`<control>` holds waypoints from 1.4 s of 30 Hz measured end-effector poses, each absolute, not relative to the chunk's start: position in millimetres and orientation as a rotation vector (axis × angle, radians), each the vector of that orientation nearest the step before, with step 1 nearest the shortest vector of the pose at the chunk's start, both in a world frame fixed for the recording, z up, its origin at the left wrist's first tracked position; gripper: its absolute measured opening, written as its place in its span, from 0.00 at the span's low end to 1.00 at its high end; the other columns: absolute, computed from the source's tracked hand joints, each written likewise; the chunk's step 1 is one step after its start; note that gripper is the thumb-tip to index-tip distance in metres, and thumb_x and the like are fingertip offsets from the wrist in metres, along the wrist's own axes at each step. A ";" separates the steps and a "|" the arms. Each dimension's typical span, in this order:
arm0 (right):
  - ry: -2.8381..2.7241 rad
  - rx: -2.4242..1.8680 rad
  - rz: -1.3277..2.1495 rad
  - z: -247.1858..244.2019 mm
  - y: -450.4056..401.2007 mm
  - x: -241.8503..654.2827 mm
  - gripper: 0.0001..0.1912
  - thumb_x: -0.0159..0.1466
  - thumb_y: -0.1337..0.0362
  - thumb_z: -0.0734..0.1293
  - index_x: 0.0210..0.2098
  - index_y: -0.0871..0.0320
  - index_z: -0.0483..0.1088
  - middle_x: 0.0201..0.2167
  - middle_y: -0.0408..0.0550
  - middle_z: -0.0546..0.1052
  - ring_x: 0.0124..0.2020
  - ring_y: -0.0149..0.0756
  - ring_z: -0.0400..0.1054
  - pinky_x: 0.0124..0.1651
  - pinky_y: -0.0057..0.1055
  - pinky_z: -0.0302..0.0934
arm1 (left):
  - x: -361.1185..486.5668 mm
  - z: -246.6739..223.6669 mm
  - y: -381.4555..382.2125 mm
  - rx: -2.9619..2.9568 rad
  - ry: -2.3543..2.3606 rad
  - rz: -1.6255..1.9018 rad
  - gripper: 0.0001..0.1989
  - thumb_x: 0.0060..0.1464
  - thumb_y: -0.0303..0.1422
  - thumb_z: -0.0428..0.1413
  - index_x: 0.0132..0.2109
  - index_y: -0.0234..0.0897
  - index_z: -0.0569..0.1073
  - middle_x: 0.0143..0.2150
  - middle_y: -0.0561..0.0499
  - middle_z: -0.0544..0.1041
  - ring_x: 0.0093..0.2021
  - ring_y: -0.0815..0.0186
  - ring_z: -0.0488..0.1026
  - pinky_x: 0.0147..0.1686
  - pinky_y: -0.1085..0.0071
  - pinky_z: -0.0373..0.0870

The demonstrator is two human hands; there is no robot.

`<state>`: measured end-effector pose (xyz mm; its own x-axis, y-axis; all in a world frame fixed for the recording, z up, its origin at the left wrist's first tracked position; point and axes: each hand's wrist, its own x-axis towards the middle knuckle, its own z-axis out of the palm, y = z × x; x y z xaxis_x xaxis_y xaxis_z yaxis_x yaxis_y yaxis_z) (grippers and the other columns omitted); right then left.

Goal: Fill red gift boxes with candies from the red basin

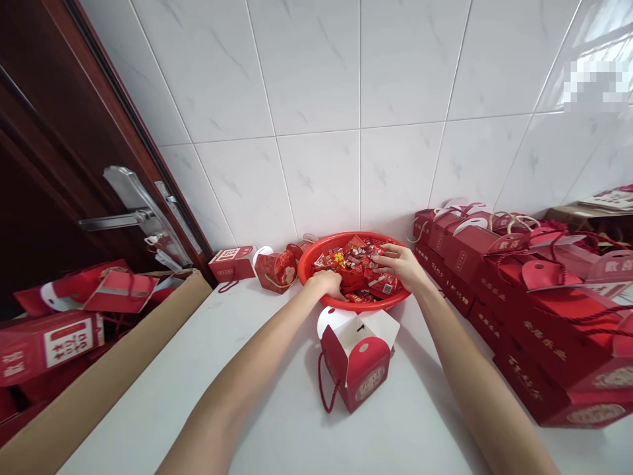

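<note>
A red plastic basket (324, 245) full of small red wrapped packets (353, 264) stands against the wall. My left hand (328, 284) reaches over its near left rim, the fingers down among the packets and mostly hidden. At the right side of the basket, my right hand (399, 265) rests over the packets with its fingers stretched out and apart, the tips touching the wrappers. Just in front of the basket stands a red gift box (366, 369) with its top flaps spread, showing a white inside. A dark red cord handle (329, 396) hangs at its left side.
Stacked red gift boxes (524, 336) with cord handles line the right. Two small red boxes (232, 264) sit left of the basket. A cardboard carton (163, 316) of red boxes stands at the left, by a door with a metal handle (119, 221). Tiled wall (316, 79) bounds the white table.
</note>
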<state>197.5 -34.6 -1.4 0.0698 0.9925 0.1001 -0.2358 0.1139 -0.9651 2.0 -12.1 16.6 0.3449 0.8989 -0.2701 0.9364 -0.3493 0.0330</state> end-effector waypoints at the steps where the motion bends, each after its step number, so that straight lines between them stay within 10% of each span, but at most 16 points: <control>1: -1.042 -0.982 1.200 -0.7 -35.2 197.5 0.20 0.45 0.71 0.80 0.33 0.59 0.70 0.28 0.42 0.76 0.27 0.32 0.75 0.30 0.26 0.76 | 0.3 12.5 -9.6 2.417 1.659 -0.200 0.12 0.31 0.34 0.68 0.30 0.38 0.79 0.39 0.41 0.83 0.41 0.50 0.79 0.38 0.66 0.74; 6: -1.070 -1.022 1.195 0.9 -37.3 198.9 0.19 0.46 0.69 0.79 0.36 0.58 0.72 0.29 0.44 0.78 0.22 0.30 0.72 0.25 0.26 0.72 | -10.4 3.1 -1.4 2.218 1.403 0.216 0.05 0.37 0.27 0.60 0.27 0.39 0.79 0.25 0.50 0.78 0.28 0.59 0.75 0.30 0.68 0.70; 12: -1.118 -1.042 1.151 0.6 -37.0 199.4 0.20 0.46 0.66 0.79 0.37 0.59 0.73 0.31 0.44 0.77 0.22 0.28 0.70 0.22 0.25 0.69 | -18.6 3.9 0.5 1.819 1.017 0.926 0.25 0.36 0.27 0.66 0.46 0.37 0.79 0.45 0.48 0.79 0.45 0.61 0.74 0.44 0.67 0.72; 42: -1.248 -1.042 1.177 -1.5 -37.7 199.2 0.25 0.45 0.64 0.80 0.41 0.59 0.74 0.30 0.46 0.79 0.22 0.30 0.71 0.20 0.25 0.68 | -21.6 5.0 -12.3 1.890 0.976 1.086 0.26 0.45 0.41 0.68 0.51 0.41 0.74 0.56 0.48 0.74 0.52 0.60 0.73 0.52 0.66 0.71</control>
